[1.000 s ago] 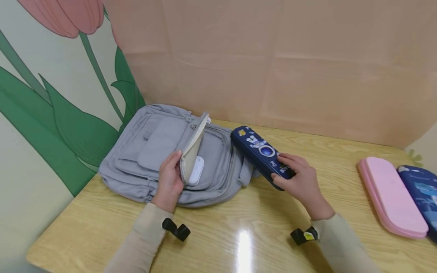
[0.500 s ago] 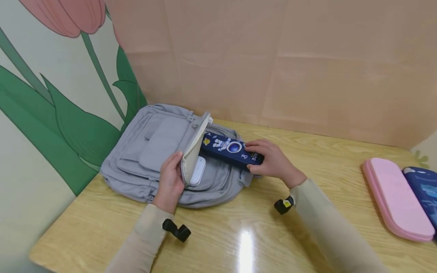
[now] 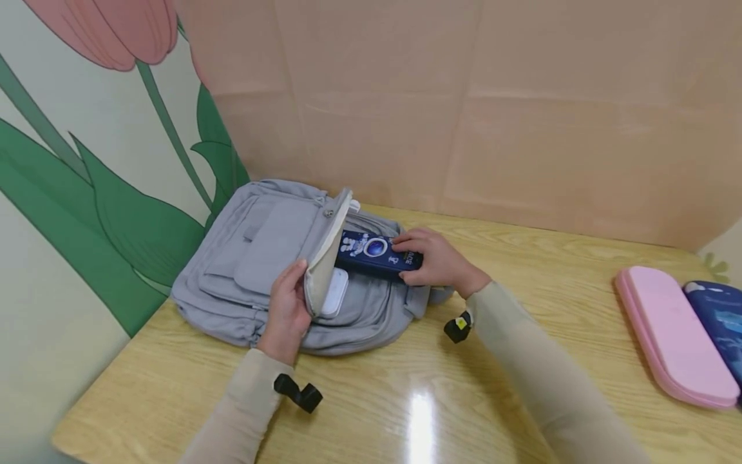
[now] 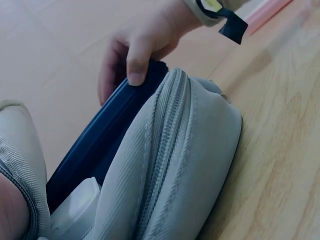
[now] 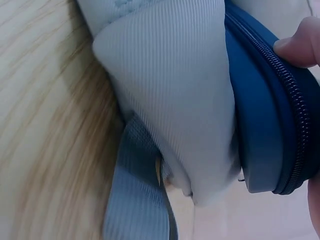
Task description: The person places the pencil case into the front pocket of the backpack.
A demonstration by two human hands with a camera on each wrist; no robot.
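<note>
A grey backpack (image 3: 266,258) lies on the table, its front pocket flap lifted. My left hand (image 3: 286,309) holds the edge of that flap, thumb on the outside. A dark blue zippered pencil case (image 3: 373,251) with an astronaut print is partly under the flap, its far end hidden in the pocket. Its near end is gripped by my right hand (image 3: 431,258), thumb on one side and fingers on the other. The left wrist view shows the case (image 4: 107,132) slanting down into the pocket beside a white rounded object (image 3: 335,293), whose kind I cannot tell.
A pink case (image 3: 675,335) lies on the right of the wooden table (image 3: 359,406), with another dark blue case (image 3: 719,322) beside it. Behind the table hangs a tan covering (image 3: 464,116). A painted tulip wall (image 3: 104,193) borders the left side.
My right hand has moved left with the pencil case, turning it and sliding its far end under the flap. The left hand keeps the flap raised in about the same place.
</note>
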